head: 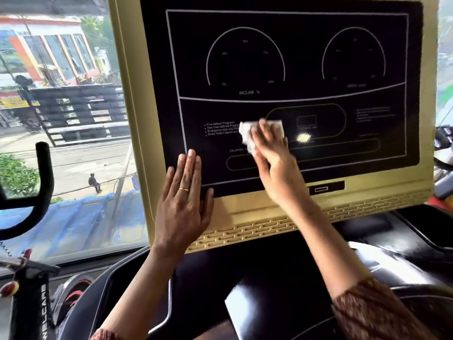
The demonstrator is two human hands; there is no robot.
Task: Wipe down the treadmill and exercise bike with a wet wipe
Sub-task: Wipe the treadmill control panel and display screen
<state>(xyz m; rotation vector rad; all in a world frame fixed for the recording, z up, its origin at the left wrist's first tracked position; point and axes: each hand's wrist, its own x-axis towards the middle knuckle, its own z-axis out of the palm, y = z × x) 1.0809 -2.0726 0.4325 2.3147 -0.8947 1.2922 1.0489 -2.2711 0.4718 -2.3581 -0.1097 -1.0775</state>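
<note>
Wipe (246,137): white, crumpled, on black panel (294,69) of treadmill (269,214), lower middle, beside "CALORIES" label.

Right hand (272,163): fingers spread fairly flat over wipe, pressing it to panel; wipe pokes out left of and above fingers. Hand blurred.

Left hand (183,204): flat, fingers straight and together, fingertips on panel's lower-left corner, palm over beige frame. Ring (183,189) on one finger.

Tray (407,224): glossy black recess under console, right side; contents cannot tell.

Bike (45,182): black handlebar at left edge, by window (73,119), apart from both hands.
</note>
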